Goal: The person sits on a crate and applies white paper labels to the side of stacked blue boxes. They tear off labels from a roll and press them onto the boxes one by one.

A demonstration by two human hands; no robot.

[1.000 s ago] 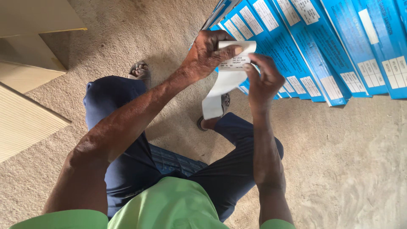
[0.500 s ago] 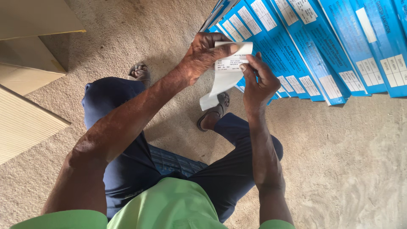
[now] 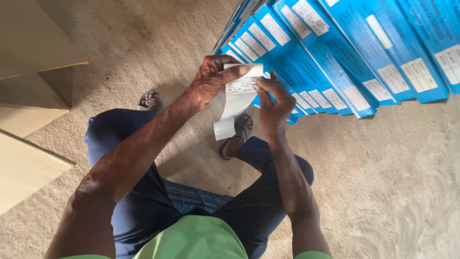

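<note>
the left hand [image 3: 213, 76] pinches the top of a white strip of labels [image 3: 235, 98], its thumb laid flat across the upper edge and its fingers curled behind the paper, so its grip is pressed together on the strip. the right hand [image 3: 274, 103] meets the same strip from the other side, thumb and forefinger tips closed on the strip's upper right edge, the other fingers folded loosely below. the strip hangs down from both hands in a soft curl, printed near the top and plain white toward its free lower end, held in the air above the floor. just beyond the strip, and partly behind it, stands a row of flat blue boxes [image 3: 335, 57] leaning one against another, each with white labels on its face; the row runs away to the right of the strip. below the strip a foot in a dark sandal [image 3: 237, 134] rests on the beige carpet [image 3: 393, 182], and a second sandalled foot [image 3: 150, 100] shows left of the strip. nearer than the strip are dark blue trousers [image 3: 139, 201] and a green shirt [image 3: 196, 240]. far left of the strip lie pale cardboard panels [image 3: 28, 158].
</note>
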